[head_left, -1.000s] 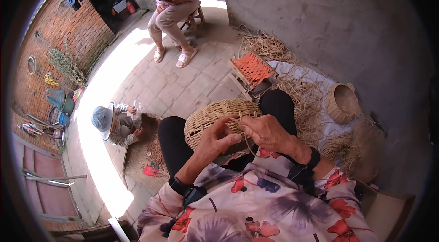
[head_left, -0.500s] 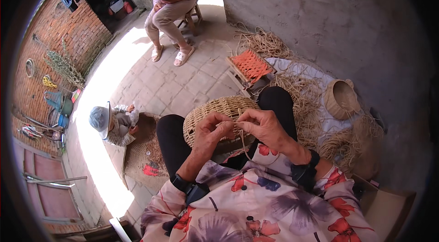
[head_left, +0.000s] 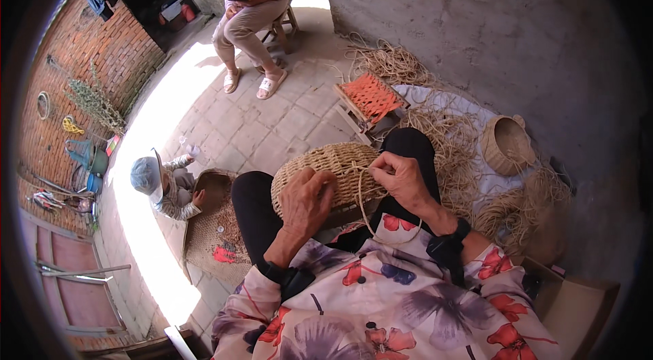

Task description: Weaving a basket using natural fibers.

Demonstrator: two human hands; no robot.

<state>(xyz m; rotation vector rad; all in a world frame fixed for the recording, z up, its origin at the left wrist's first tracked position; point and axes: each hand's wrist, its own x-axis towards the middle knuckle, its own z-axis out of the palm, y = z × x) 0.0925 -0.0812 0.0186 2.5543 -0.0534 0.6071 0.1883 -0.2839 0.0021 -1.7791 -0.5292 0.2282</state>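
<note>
A pale woven basket (head_left: 326,164) rests between my knees, its open-weave side facing up. My left hand (head_left: 305,198) lies against its near left part with the fingers curled in on the weave; the fingertips are partly hidden. To the right, my right hand (head_left: 403,182) pinches a straw-coloured cord at the basket's right edge. A loose length of cord (head_left: 367,218) hangs from the weave and loops down over my lap toward the right.
Heaps of loose cord (head_left: 445,145) lie on a white sheet (head_left: 484,186) beside a small round basket (head_left: 505,145). Ahead stands an orange-webbed stool (head_left: 371,98). At left, a child (head_left: 166,186) in a hat crouches by a woven tray (head_left: 211,251). A seated person (head_left: 255,6) holds a dark device.
My hands have drawn apart: the right moved right, and the left turned its back upward over the basket. The hanging cord now loops wider. The child's raised hand moved left.
</note>
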